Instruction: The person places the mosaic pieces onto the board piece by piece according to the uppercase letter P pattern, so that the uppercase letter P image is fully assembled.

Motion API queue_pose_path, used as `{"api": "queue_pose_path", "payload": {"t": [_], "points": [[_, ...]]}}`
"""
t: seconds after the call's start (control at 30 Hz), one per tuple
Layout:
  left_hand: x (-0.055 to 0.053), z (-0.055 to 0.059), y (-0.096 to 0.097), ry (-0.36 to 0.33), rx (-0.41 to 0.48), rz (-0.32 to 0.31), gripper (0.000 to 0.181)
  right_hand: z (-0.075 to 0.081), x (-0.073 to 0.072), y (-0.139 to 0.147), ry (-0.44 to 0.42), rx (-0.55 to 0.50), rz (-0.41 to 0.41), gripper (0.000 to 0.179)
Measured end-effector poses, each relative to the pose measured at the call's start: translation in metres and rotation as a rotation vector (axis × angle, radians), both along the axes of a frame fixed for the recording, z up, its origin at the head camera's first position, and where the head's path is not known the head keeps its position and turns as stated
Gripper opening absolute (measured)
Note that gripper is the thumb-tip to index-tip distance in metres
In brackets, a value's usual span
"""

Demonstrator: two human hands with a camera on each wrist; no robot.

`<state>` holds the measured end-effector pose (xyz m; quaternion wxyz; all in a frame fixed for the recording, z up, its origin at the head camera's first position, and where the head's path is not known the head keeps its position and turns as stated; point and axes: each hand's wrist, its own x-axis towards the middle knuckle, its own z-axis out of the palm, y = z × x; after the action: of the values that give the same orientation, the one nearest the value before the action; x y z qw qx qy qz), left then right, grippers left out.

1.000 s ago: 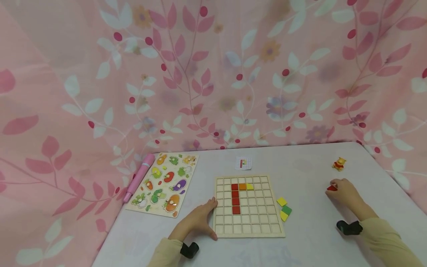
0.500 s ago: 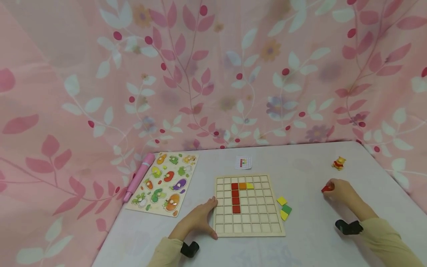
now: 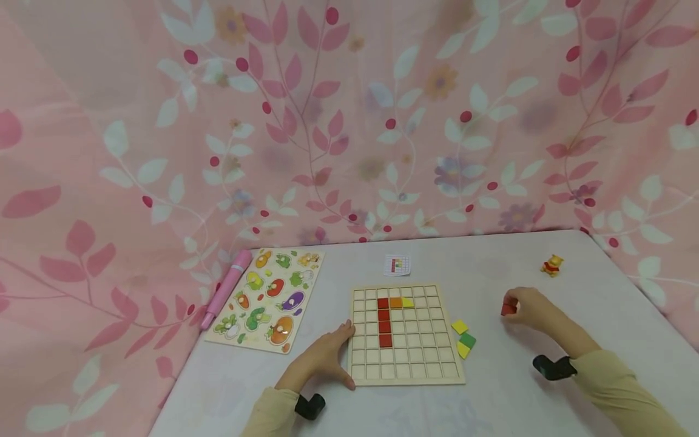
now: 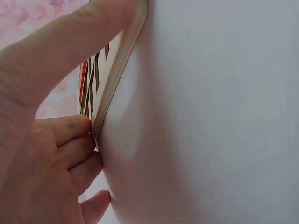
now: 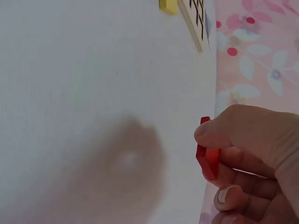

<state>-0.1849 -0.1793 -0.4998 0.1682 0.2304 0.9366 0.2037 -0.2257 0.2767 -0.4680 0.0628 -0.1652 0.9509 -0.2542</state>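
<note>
My right hand (image 3: 534, 311) pinches a small red tile (image 3: 508, 309) between thumb and fingers, over the table to the right of the wooden grid board (image 3: 420, 359). The right wrist view shows this tile tilted under the thumb. My left hand (image 3: 323, 358) touches the board's left edge, thumb at the near corner, fingers spread farther up. On the board, a column of several red tiles (image 3: 384, 326) stands with an orange tile (image 3: 395, 303) and a part-yellow tile (image 3: 408, 302) beside the top one.
Right of the board lie a yellow tile (image 3: 459, 327) and green-and-yellow tiles (image 3: 467, 340). Behind it is a pattern card (image 3: 397, 265). A vegetable puzzle board (image 3: 273, 303) and a pink tube (image 3: 226, 290) lie left; a bear figurine (image 3: 553, 266) stands back right.
My right hand has moved left towards the board, carrying the red tile away from the right side of the table. The left hand stays at the board's edge.
</note>
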Motion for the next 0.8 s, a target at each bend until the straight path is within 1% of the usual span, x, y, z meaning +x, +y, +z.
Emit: {"api": "queue_pose_path", "payload": {"t": [0.1,0.17,0.3,0.4,0.57,0.6,0.73,0.8], "points": [[0.0,0.0,0.0,-0.004,0.002,0.0,0.119,0.002,0.002,-0.012,-0.028,-0.007,0.016,0.024],[0.0,-0.001,-0.001,-0.008,0.008,-0.001,0.119,0.004,0.002,-0.02,-0.024,-0.014,0.024,0.024],[0.0,-0.001,-0.002,0.0,0.0,0.003,0.12,0.01,0.0,-0.034,0.034,-0.011,0.043,0.022],[0.001,0.0,-0.002,0.001,-0.005,0.005,0.12,0.015,-0.003,-0.042,0.092,-0.011,0.079,0.018],[-0.001,-0.001,-0.002,-0.023,0.012,0.014,0.119,0.022,-0.005,-0.058,0.174,-0.05,0.142,0.015],[-0.001,-0.002,-0.002,-0.026,0.013,0.017,0.119,0.023,-0.005,-0.062,0.184,-0.063,0.155,0.014],[-0.001,0.001,-0.001,-0.027,0.014,0.018,0.118,0.025,-0.003,-0.076,0.222,-0.107,0.196,0.015],[-0.001,0.002,-0.001,-0.026,0.011,0.015,0.118,0.025,-0.001,-0.084,0.225,-0.121,0.214,0.015]]}}
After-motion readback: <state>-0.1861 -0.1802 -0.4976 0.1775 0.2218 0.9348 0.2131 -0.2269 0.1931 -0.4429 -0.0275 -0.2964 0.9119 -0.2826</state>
